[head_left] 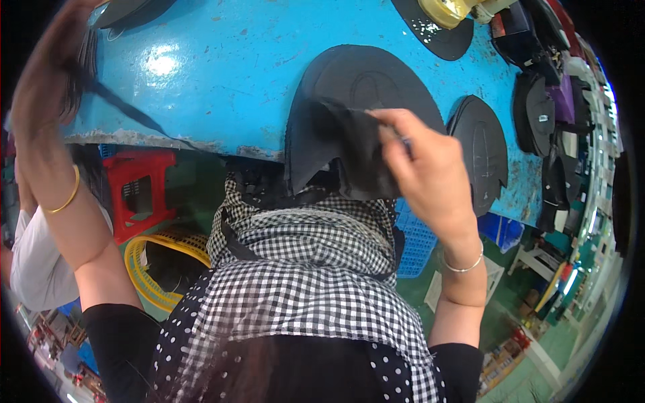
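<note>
My right hand [426, 171] is closed on a thin, limp black piece [363, 144]. The piece is smeared by motion over a stack of rounded black panels [376, 77] that overhangs the table's near edge. The top panel has a stitched or pressed outline. At the far left, my left hand [46, 84] is blurred beside a pile of black pieces [84, 80], and its fingers cannot be made out. A dark strip [134, 113] runs from near that hand down over the table edge; whether the hand holds it is unclear.
The blue table [222, 67] has a worn near edge. More black panels [480, 148] lie to the right. A yellow object [447, 12] stands at the far side. Below are a red stool [138, 191], a yellow basket [138, 269] and a blue crate [413, 242]. Another person [50, 262] is at left.
</note>
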Demonstrator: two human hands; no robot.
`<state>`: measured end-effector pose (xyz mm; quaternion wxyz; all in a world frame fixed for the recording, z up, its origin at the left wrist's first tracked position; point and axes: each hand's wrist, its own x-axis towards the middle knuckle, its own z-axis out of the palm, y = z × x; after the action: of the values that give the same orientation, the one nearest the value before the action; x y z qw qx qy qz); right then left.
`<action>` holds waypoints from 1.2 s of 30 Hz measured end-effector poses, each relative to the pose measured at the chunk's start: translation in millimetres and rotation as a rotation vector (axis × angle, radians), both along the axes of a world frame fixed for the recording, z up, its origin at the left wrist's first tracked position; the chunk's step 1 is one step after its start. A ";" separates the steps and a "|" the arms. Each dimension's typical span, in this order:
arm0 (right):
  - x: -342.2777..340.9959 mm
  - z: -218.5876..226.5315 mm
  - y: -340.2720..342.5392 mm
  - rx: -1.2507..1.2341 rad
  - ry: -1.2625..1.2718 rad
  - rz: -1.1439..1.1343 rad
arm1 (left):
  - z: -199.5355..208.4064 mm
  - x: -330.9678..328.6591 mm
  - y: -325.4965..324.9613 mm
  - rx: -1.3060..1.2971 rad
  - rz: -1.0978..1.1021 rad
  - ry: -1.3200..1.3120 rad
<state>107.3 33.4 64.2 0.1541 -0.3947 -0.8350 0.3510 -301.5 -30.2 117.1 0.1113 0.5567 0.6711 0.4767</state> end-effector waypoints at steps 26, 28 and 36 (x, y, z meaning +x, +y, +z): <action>-10.7 -22.6 -42.4 0.614 -0.419 0.155 | -14.0 103.1 35.4 -0.293 -0.501 -0.465; -11.8 -25.2 -37.0 0.597 -0.285 0.111 | -13.8 97.0 34.6 -0.366 -0.524 -0.506; 98.6 3.4 15.5 -0.378 0.832 -0.772 | -29.8 74.9 46.4 -0.414 -0.677 -0.222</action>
<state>205.9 49.0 67.5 0.5115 -0.5197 -0.4237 0.5373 -226.6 16.2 87.4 0.4434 0.6569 0.5159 0.3252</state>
